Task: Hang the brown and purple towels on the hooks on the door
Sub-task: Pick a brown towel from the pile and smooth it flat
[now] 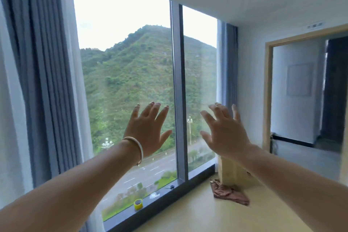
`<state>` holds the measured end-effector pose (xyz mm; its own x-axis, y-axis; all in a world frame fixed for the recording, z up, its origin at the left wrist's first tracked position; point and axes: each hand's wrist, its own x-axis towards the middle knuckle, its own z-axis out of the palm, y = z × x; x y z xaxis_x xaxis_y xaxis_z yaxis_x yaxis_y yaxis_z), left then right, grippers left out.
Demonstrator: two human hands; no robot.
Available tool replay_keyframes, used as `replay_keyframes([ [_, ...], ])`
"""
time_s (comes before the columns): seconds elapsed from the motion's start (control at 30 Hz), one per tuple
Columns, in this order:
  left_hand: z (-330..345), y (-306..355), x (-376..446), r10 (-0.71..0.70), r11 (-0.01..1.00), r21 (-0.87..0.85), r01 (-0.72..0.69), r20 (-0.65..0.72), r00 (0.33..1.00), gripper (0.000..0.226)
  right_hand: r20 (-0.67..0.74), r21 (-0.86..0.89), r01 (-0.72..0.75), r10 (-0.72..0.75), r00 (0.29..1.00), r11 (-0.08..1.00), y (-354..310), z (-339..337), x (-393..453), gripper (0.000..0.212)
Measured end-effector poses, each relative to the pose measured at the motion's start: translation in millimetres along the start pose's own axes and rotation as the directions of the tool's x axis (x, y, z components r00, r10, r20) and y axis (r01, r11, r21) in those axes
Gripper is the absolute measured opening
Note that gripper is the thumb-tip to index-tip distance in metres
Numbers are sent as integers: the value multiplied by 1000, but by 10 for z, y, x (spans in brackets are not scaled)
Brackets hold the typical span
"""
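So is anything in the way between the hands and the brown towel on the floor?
Nothing visible blocks it. Both the left hand and right hand are raised, open and empty, before the window. The brown towel lies on the floor beside a cardboard box, below the right forearm.

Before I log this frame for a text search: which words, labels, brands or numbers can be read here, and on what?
None can be read.
Small plate above the doorway: dark marks, too blurred to read.
Yellow tape roll on the window sill: no print visible.
Cardboard box beside the brown towel: no label visible.
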<state>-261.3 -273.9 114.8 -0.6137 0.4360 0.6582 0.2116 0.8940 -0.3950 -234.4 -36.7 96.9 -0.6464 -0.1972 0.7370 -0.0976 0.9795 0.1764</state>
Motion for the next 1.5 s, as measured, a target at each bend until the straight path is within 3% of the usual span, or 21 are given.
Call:
replay_keyframes([
  [0.33, 357, 2211, 1355, 123, 963, -236, -134, -61, 991, 75, 75, -200, -255, 274, 959, 946, 2189, 50, -797, 62],
  [0.6, 379, 3843, 1981, 284, 862, -391, -322, -153, 947, 75, 124, -373, -442, 516, 848, 816, 3551, -129, -1514, 61],
  [0.9, 578, 5266, 2619, 390, 735, -496, -462, -248, 887, 73, 89, -545, -541, 685, 723, 641, 4654, -121, -1963, 61],
  [1.07, 872, 5907, 3238, 418, 688, -509, -518, -306, 856, 72, 64, -595, -557, 725, 686, 579, 5300, 185, -1852, 60],
  [1.5, 1857, 7035, 5143, 374, 666, -550, -504, -338, 864, 71, 50, -624, -558, 740, 671, 548, 7079, 1420, -822, 60],
])
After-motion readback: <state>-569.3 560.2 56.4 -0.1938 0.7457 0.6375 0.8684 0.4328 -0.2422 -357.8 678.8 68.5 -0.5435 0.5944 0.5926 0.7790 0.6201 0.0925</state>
